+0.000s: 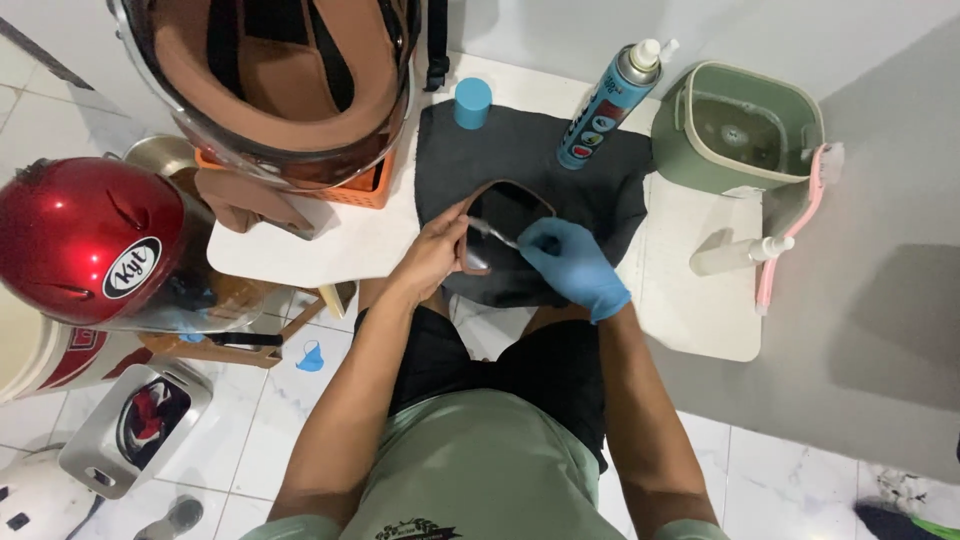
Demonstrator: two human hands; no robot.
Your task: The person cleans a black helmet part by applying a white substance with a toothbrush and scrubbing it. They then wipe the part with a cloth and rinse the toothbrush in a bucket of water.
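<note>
Head view: a dark helmet pad point(508, 215) with a brown rim lies on the black cloth point(590, 190) spread over the white desk point(690, 310). Left hand point(432, 256), bare, grips the pad's left edge. Right hand point(572, 262), in a blue glove, pinches a small brush point(492, 234) against the pad's face. Beyond the cloth: spray can point(610, 100), blue cap point(473, 103). Right of the cloth: green tub point(740, 125).

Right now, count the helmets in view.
3: a red helmet at left, an upturned brown-lined helmet at top, and a white helmet at bottom left. More may lie out of frame.
</note>
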